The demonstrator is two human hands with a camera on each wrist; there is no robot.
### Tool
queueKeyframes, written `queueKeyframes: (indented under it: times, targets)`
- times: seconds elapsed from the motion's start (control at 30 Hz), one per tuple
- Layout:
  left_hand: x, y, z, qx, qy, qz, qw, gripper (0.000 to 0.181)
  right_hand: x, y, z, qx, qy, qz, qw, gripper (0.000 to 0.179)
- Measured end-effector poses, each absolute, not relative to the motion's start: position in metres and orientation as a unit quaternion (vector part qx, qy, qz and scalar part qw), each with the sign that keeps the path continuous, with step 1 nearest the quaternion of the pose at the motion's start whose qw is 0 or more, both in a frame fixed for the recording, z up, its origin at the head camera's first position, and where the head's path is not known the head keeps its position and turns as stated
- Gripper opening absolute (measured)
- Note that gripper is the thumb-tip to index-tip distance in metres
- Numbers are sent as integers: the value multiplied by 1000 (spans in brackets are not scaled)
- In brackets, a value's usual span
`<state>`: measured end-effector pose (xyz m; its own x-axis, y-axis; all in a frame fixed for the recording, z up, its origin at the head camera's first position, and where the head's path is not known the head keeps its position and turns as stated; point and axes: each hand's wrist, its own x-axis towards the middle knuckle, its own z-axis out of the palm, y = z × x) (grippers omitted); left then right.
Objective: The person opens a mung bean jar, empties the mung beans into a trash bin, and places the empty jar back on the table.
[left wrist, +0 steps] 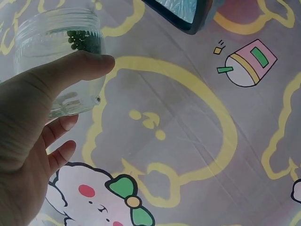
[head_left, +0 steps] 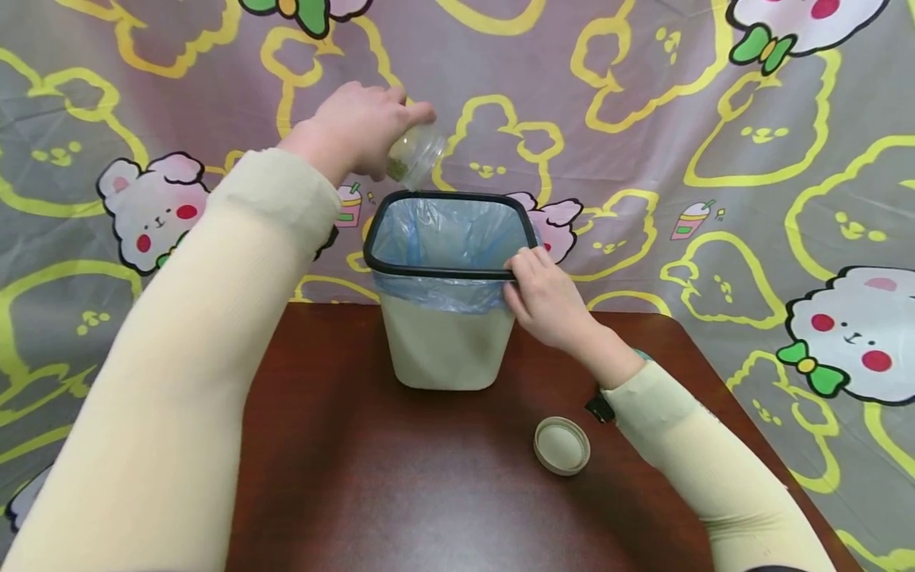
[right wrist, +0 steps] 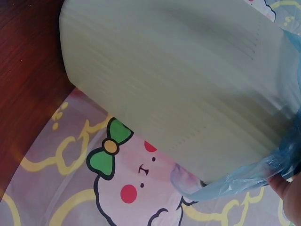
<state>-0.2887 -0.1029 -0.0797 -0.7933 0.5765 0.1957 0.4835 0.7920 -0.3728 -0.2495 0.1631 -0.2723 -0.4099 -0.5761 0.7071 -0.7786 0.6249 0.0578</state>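
Note:
My left hand (head_left: pixel 364 127) grips a clear jar (head_left: pixel 418 155), tilted with its mouth down toward the bin's back left rim. Small green beads (left wrist: pixel 83 40) lie inside the jar near its mouth in the left wrist view. A pale trash bin (head_left: pixel 446 342) with a black rim stands on the table, lined with a blue plastic bag (head_left: pixel 429 226). At the bin's front right corner, my right hand (head_left: pixel 550 298) holds the rim, thumb below it against the bag and fingers over the top.
A round jar lid (head_left: pixel 561 446) lies on the brown table (head_left: pixel 400 492), in front and to the right of the bin. Behind the table hangs a patterned cloth (head_left: pixel 643 159). A black strap piece (head_left: pixel 600 408) shows by the right wrist.

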Motion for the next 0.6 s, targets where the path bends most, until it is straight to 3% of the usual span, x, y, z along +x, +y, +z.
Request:
queueKeyframes:
  times: [0.6]
  targets:
    - [-291, -96, -87, -301, -923, 180, 160, 89, -248, 164, -271, 406, -830, 142, 353, 10]
